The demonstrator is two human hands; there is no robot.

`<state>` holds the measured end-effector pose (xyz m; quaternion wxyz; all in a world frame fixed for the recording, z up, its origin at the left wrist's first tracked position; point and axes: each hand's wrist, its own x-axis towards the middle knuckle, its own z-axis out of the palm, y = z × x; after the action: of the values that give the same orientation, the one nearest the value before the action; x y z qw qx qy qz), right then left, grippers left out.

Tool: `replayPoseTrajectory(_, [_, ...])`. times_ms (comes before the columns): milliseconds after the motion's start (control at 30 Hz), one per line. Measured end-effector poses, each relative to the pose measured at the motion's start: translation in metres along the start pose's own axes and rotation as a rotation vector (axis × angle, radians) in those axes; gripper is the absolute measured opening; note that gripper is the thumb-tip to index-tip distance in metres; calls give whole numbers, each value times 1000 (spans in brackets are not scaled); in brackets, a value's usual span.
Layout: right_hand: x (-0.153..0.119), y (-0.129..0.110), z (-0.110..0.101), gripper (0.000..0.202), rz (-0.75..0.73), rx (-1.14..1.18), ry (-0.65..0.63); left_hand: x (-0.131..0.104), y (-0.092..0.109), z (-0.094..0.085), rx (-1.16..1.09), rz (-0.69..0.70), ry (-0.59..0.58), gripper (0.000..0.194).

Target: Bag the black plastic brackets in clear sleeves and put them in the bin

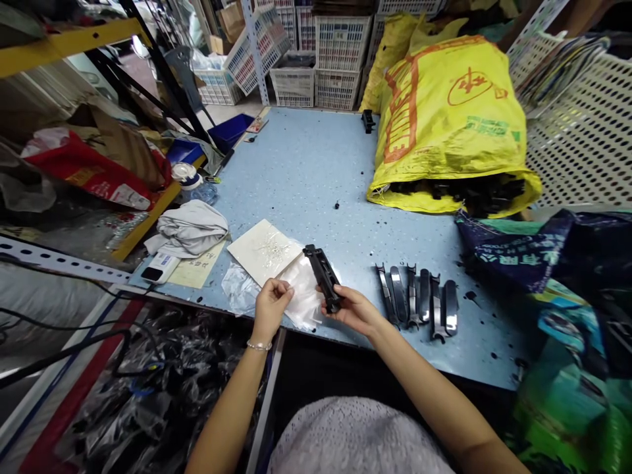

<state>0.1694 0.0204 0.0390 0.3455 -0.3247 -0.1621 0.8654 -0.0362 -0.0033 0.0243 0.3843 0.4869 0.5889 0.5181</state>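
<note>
My right hand (pixel 353 311) is wrapped round the lower end of a long black plastic part (pixel 323 276), which tilts up and to the left. Just left of it, my left hand (pixel 272 304) is closed in a pinch over clear plastic bags (pixel 303 296); what its fingertips hold, if anything, is too small to make out. A cream square pad (pixel 265 251) with small shiny pieces on it lies beyond my left hand. To the right of my right hand, several black curved parts (pixel 423 296) lie in a row on the blue table (pixel 306 158).
A yellow sack (pixel 454 112) of black parts lies at the back right, beside a white perforated basket (pixel 582 125). At the left are a grey cloth (pixel 190 227), a white-topped bottle (pixel 190 181) and a small white device (pixel 160 268). One black piece (pixel 368 121) sits near the far edge.
</note>
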Motion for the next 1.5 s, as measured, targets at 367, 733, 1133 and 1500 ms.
replayPoseTrajectory(367, [-45,-6,-23,56,-543,-1344,150,19,6,4,419,218,-179,52])
replayPoseTrajectory(733, [-6,27,26,61,-422,-1045,-74,-53,43,-1,607,519,-509,75])
replayPoseTrajectory(1133, [-66,-84,-45,57,-611,-1909,218,-163,-72,-182,1161,-609,-569,24])
replayPoseTrajectory(1500, [-42,-134,-80,33,-400,-2237,-102,-62,-28,-93,955,20,-128,36])
